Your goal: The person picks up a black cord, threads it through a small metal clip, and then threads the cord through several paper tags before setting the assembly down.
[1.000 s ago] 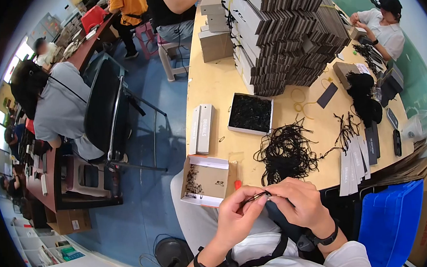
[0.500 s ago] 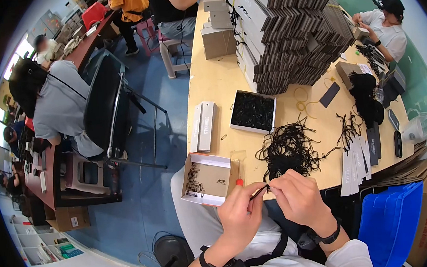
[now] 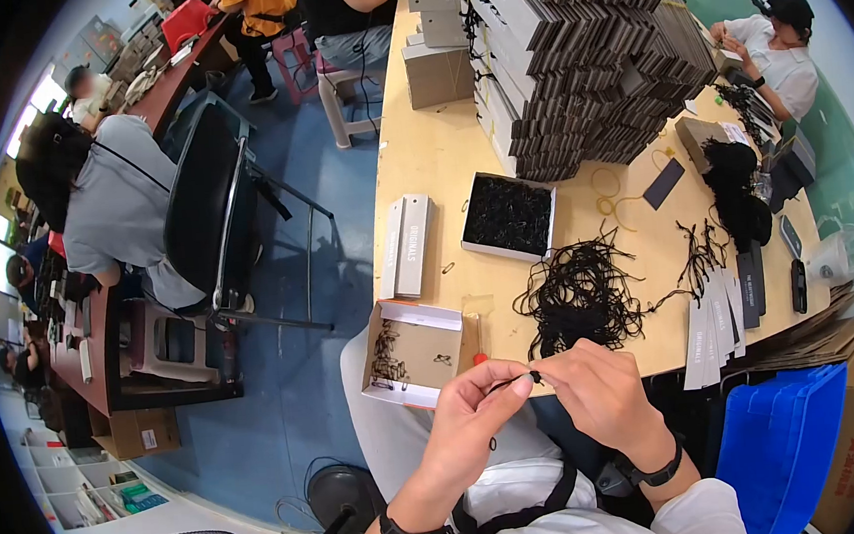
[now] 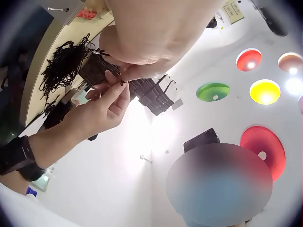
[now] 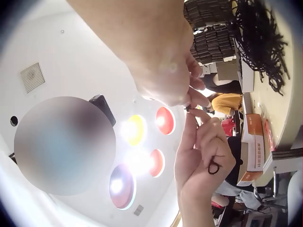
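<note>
The person's two hands are close together, with their fingertips meeting in front of the body, near the edge of the table; the left hand pinches a thin black cord between thumb and finger; the right hand pinches the same cord at a tiny dark lump; the lump is too small to make out well; a little black loop hangs against the left hand.

Just past the left hand is an open box with small pins in it, most of them at its left side; just past the right hand lies a messy heap of black strings; behind the heap is a white box full of dark stuff; two pale strips lie behind the open box; a tall stack of grey boards stands farther back; a blue bin sits at the right, beside the table.
</note>
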The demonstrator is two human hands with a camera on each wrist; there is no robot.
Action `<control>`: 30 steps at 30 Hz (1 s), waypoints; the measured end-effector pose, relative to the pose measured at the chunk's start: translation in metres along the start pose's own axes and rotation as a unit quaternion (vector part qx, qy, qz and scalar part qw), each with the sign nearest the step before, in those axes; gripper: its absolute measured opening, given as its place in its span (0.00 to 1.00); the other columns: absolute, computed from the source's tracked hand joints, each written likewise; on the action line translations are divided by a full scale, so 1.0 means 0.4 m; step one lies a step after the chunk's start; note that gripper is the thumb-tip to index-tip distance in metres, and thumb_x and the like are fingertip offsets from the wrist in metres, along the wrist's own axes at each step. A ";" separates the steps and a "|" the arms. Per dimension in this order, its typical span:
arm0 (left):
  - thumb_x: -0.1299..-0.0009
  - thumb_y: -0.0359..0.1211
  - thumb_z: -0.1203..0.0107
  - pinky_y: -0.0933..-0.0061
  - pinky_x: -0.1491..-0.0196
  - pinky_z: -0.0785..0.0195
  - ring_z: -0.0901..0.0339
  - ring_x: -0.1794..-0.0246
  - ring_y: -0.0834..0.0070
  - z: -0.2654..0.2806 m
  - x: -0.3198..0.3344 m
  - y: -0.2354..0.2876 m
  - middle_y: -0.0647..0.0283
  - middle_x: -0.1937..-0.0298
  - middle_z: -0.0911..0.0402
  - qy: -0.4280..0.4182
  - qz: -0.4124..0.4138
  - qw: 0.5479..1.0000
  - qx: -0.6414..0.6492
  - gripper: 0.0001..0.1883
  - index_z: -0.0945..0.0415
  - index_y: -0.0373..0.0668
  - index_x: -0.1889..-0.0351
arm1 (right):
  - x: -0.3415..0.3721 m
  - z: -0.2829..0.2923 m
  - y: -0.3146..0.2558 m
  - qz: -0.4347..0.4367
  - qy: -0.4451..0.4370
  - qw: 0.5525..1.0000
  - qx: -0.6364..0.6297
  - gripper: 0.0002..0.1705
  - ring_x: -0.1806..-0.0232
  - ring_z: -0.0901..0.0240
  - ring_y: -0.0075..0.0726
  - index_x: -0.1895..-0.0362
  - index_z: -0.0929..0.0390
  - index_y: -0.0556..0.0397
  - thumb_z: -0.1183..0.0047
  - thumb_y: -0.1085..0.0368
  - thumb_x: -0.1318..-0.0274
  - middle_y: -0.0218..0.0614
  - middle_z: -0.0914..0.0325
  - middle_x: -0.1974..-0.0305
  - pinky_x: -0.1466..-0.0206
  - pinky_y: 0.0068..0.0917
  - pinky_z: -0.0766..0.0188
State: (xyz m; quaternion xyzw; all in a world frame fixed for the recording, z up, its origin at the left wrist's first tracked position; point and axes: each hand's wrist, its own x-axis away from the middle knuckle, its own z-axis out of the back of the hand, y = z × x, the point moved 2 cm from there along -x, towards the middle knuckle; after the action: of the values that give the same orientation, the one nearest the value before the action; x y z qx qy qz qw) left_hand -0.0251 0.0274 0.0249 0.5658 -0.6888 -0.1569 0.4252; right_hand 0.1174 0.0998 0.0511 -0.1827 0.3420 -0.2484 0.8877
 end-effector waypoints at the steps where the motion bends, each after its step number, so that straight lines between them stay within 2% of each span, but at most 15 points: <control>1: 0.32 0.30 0.42 0.90 0.73 0.51 0.40 0.75 0.95 0.002 0.001 -0.003 0.78 0.71 0.27 -0.007 0.006 1.000 0.019 0.09 0.23 0.35 0.57 | 0.000 0.000 -0.001 -0.003 -0.001 1.000 -0.002 0.15 0.79 0.31 0.32 0.64 0.22 0.57 0.43 0.76 0.62 0.32 0.28 0.77 0.82 0.25 0.37; 5: 0.32 0.30 0.42 0.90 0.72 0.50 0.39 0.74 0.95 -0.008 0.001 -0.010 0.77 0.70 0.25 0.012 -0.006 1.000 0.018 0.10 0.23 0.35 0.56 | 0.001 0.001 -0.003 -0.013 -0.008 1.000 -0.016 0.15 0.79 0.31 0.32 0.62 0.22 0.58 0.43 0.76 0.61 0.33 0.27 0.78 0.82 0.25 0.37; 7: 0.33 0.28 0.43 0.86 0.79 0.61 0.49 0.82 0.94 -0.022 0.001 -0.003 0.80 0.79 0.35 0.043 -0.033 0.998 -0.014 0.07 0.24 0.35 0.60 | -0.001 0.001 -0.001 -0.005 0.002 0.999 -0.037 0.15 0.79 0.31 0.32 0.62 0.22 0.59 0.42 0.76 0.60 0.33 0.27 0.77 0.82 0.25 0.36; 8: 0.33 0.28 0.43 0.86 0.79 0.61 0.49 0.82 0.94 -0.026 0.002 -0.003 0.80 0.79 0.35 0.043 -0.033 0.998 -0.014 0.07 0.24 0.35 0.60 | 0.000 0.002 -0.001 -0.006 0.002 0.999 -0.037 0.15 0.79 0.31 0.32 0.62 0.22 0.59 0.42 0.76 0.60 0.33 0.27 0.77 0.82 0.25 0.36; 11: 0.33 0.28 0.42 0.88 0.78 0.59 0.49 0.82 0.94 -0.029 0.003 -0.003 0.80 0.79 0.35 0.057 -0.042 0.997 -0.023 0.06 0.23 0.35 0.61 | 0.001 0.006 0.000 0.005 -0.012 1.000 -0.001 0.13 0.79 0.30 0.31 0.64 0.22 0.58 0.42 0.74 0.60 0.33 0.28 0.78 0.81 0.24 0.35; 13: 0.34 0.27 0.41 0.91 0.76 0.54 0.44 0.80 0.95 -0.025 0.006 -0.004 0.79 0.78 0.31 0.095 -0.064 0.987 -0.115 0.06 0.22 0.34 0.62 | 0.001 0.008 -0.002 0.018 -0.043 0.996 0.075 0.11 0.78 0.30 0.29 0.67 0.24 0.57 0.44 0.73 0.60 0.32 0.28 0.78 0.80 0.24 0.34; 17: 0.35 0.27 0.40 0.92 0.74 0.49 0.38 0.77 0.94 -0.027 0.011 -0.007 0.75 0.75 0.26 0.110 -0.086 0.975 -0.175 0.09 0.22 0.31 0.60 | 0.005 0.008 0.006 0.038 -0.058 0.992 0.108 0.09 0.77 0.30 0.28 0.68 0.26 0.55 0.46 0.71 0.60 0.30 0.29 0.77 0.79 0.23 0.33; 19: 0.35 0.27 0.40 0.91 0.75 0.47 0.37 0.77 0.94 -0.027 0.010 -0.009 0.73 0.75 0.25 0.088 -0.155 0.957 -0.227 0.09 0.22 0.30 0.61 | 0.010 0.009 0.011 0.058 -0.078 0.990 0.106 0.10 0.75 0.30 0.27 0.68 0.26 0.55 0.45 0.70 0.60 0.30 0.30 0.76 0.79 0.22 0.33; 20: 0.35 0.27 0.40 0.91 0.75 0.47 0.37 0.77 0.94 -0.027 0.012 -0.008 0.73 0.75 0.25 0.088 -0.154 0.958 -0.227 0.09 0.22 0.30 0.61 | 0.013 0.009 0.012 0.057 -0.078 0.990 0.106 0.10 0.75 0.30 0.27 0.68 0.26 0.55 0.45 0.70 0.60 0.30 0.30 0.76 0.79 0.22 0.33; 25: 0.35 0.27 0.41 0.89 0.79 0.56 0.44 0.82 0.94 -0.016 0.021 -0.002 0.77 0.81 0.31 0.090 -0.167 0.925 -0.329 0.06 0.19 0.32 0.64 | 0.019 0.009 0.010 0.060 -0.095 0.990 0.089 0.09 0.76 0.30 0.27 0.68 0.26 0.54 0.45 0.69 0.58 0.29 0.30 0.76 0.80 0.22 0.34; 30: 0.34 0.28 0.41 0.87 0.80 0.61 0.47 0.82 0.94 -0.013 0.031 -0.011 0.79 0.82 0.35 0.093 -0.146 0.948 -0.265 0.07 0.19 0.32 0.63 | 0.023 0.002 0.013 0.047 -0.078 0.994 0.064 0.08 0.77 0.30 0.27 0.68 0.26 0.54 0.46 0.69 0.57 0.29 0.30 0.77 0.80 0.22 0.35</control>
State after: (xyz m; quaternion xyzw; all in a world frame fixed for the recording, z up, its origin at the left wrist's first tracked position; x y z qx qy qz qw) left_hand -0.0183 0.0162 0.0299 0.5391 -0.4894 -0.3409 0.5947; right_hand 0.1255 0.0991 0.0444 -0.1278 0.2634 -0.2125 0.9323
